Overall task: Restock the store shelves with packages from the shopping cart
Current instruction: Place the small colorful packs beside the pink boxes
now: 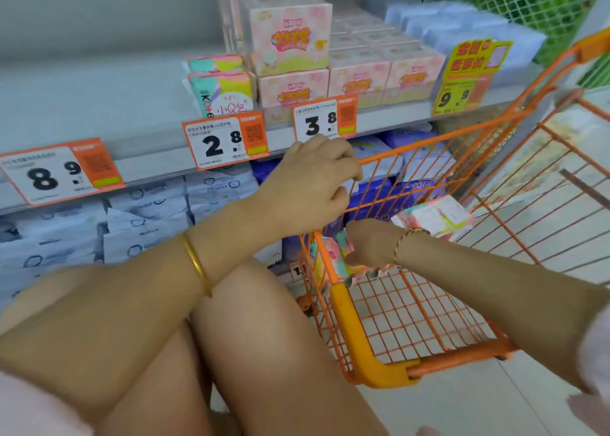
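An orange wire shopping cart (pixel 468 303) stands to my right, against the shelves. My left hand (pixel 313 181) grips the cart's top rim near the 3.8 price tag. My right hand (pixel 369 242) reaches down inside the cart and holds a small pink and teal package (pixel 333 254) at the cart's near corner. Another pink package (pixel 435 216) lies deeper in the cart. The upper shelf (pixel 152 165) carries stacked pink boxes (pixel 290 36) and teal-pink packs (pixel 224 89).
Price tags 8.9 (pixel 59 171), 2.8 (pixel 224 140) and 3.8 (pixel 325 119) hang on the shelf edge. Below it sit white packs (pixel 138 218) and purple packs (pixel 373 201). My bare knees (pixel 251 320) are just left of the cart. A green mesh (pixel 534 3) is at top right.
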